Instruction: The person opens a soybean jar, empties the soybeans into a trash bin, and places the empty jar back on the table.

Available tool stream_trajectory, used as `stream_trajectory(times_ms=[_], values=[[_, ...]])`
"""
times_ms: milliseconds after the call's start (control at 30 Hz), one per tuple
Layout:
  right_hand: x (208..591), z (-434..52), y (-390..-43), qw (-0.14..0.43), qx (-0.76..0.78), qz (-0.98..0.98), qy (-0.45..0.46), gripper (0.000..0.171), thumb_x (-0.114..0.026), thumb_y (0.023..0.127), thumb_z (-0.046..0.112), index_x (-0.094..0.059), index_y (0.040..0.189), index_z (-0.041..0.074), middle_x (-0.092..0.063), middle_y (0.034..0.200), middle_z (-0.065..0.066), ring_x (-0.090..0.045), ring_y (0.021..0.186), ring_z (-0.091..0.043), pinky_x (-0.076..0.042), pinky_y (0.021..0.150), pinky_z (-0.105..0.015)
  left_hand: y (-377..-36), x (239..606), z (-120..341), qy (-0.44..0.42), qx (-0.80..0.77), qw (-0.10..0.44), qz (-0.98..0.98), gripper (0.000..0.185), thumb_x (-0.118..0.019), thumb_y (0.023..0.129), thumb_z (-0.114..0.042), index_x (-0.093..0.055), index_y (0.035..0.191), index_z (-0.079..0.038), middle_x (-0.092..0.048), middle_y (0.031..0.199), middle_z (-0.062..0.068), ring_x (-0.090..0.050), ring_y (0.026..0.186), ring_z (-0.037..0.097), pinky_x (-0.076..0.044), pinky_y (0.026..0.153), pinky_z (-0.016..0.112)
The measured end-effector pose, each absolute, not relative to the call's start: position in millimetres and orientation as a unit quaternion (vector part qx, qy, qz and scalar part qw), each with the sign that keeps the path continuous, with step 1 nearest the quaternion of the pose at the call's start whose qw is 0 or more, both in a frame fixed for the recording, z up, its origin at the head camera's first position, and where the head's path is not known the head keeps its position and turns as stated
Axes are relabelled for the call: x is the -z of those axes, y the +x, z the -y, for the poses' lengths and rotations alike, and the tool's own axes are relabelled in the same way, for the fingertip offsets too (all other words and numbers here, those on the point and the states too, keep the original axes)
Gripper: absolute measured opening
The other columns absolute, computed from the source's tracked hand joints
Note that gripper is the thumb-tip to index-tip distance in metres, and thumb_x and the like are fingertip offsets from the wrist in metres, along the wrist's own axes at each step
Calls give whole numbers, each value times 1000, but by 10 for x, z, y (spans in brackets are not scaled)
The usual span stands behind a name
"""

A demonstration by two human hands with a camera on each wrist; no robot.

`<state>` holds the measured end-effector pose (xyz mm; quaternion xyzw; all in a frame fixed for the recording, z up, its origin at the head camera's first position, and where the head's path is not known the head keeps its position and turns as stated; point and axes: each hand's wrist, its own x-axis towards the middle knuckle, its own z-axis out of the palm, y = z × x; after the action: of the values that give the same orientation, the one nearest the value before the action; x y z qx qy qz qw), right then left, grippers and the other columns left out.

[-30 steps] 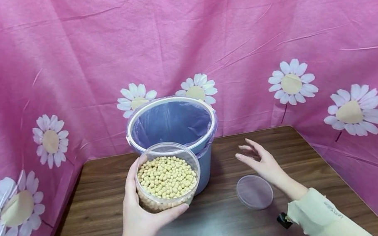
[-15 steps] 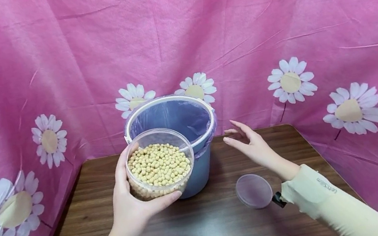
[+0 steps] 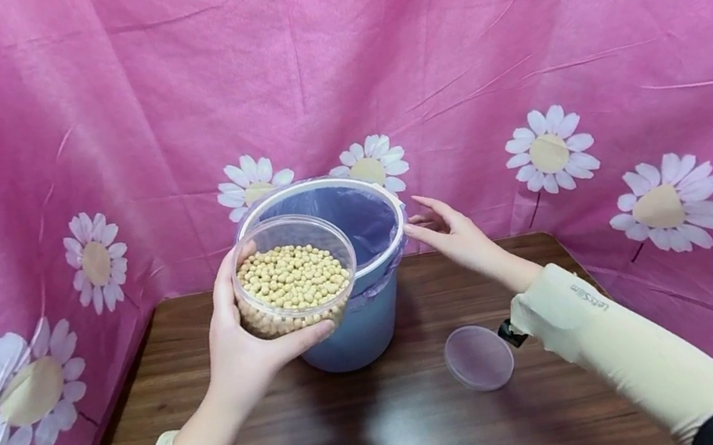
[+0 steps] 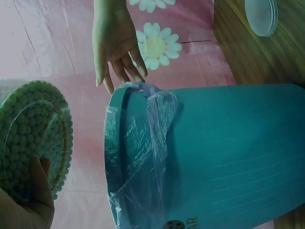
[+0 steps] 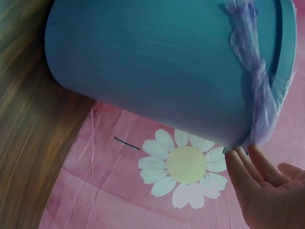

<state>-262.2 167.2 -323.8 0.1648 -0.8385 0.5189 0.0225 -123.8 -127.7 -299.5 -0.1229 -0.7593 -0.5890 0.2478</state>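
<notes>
My left hand (image 3: 240,354) grips a clear round plastic tub (image 3: 337,313) of soybeans (image 3: 294,277), its thumb along the near side. The tub is held up in front of the near left rim of a blue bucket (image 3: 356,342), tilted slightly, with the beans inside it. A thin purple plastic bag (image 4: 159,119) lines the bucket and folds over its white rim (image 3: 395,235). Beside the right of that rim is my right hand (image 3: 455,237), fingers extended; in the right wrist view its fingertips (image 5: 255,150) are at the bag's edge, and contact is hard to tell.
A clear round lid (image 3: 479,358) lies on the wooden table (image 3: 422,433), right of the bucket and below the right forearm. Pink cloth (image 3: 328,60) printed with daisies hangs behind the table and along both sides.
My left hand has raised the tub of soybeans and carried it forward, closer over the bucket's near rim. The right hand has moved forward and left, from above the lid to the bucket's rim.
</notes>
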Motion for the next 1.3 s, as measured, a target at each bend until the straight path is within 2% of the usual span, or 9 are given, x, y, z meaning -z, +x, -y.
stream_trajectory(times_ms=[167,333,567,633,767,867,967,1100,1300], values=[[3197,-1669,-2732,-2,-501,851,157,66,-64,97,25,-33,154,11,-58,136,-25,-56,127,-38,-43,109,-51,-1310,2946,1298,-120,588,244,762,115,-98,52,-6,-38,148,-27,-45,147,-6,-45,129,6,-36,108,17],[3181,-1636,-2849,-27,-507,847,156,66,-62,98,26,-32,154,12,-53,139,-27,-55,126,-40,-49,103,-50,-1398,2888,1307,-125,588,237,763,115,-98,53,-9,-38,148,-31,-46,146,-8,-44,130,5,-37,108,20],[3168,-1555,-2947,-59,-524,838,143,64,-59,99,29,-32,155,12,-45,145,-29,-56,123,-38,-54,97,-46,-1531,2868,1324,-112,579,233,774,117,-99,53,-15,-35,150,-29,-47,146,-8,-45,130,6,-37,110,28],[3175,-1536,-2968,-62,-518,841,143,64,-59,99,29,-32,155,11,-47,143,-29,-59,118,-36,-55,94,-42,-1565,2877,1329,-108,577,231,776,117,-99,54,-16,-34,150,-27,-47,146,-9,-45,130,6,-37,111,31],[3186,-1499,-3007,-58,-500,852,141,63,-59,99,31,-35,154,12,-55,134,-27,-64,96,-22,-57,84,-32,-1621,2902,1340,-101,575,234,777,117,-99,53,-17,-34,150,-27,-47,144,-11,-45,130,7,-37,112,35],[3194,-1478,-3039,-57,-493,857,141,63,-60,99,31,-36,154,12,-58,124,-24,-62,85,-15,-57,79,-31,-1659,2915,1343,-100,576,236,776,117,-99,54,-19,-34,150,-28,-47,144,-11,-45,129,7,-37,112,36],[3204,-1461,-3077,-64,-498,854,138,62,-59,99,33,-37,153,13,-57,121,-24,-62,87,-15,-58,82,-36,-1699,2918,1344,-97,576,236,777,115,-99,54,-20,-35,150,-29,-47,143,-10,-46,129,8,-38,111,37],[3219,-1433,-3129,-79,-520,839,136,61,-58,99,34,-38,153,14,-54,130,-27,-61,96,-19,-58,86,-41,-1749,2923,1347,-89,577,237,777,114,-99,54,-21,-36,149,-29,-48,142,-9,-47,128,9,-38,111,37],[3276,-1404,-3202,-82,-548,824,120,58,-58,99,34,-41,151,16,-51,134,-27,-59,92,-13,-58,74,-29,-1817,2924,1333,-77,568,234,786,117,-99,54,-24,-33,150,-29,-46,145,-6,-46,130,11,-37,112,37]])
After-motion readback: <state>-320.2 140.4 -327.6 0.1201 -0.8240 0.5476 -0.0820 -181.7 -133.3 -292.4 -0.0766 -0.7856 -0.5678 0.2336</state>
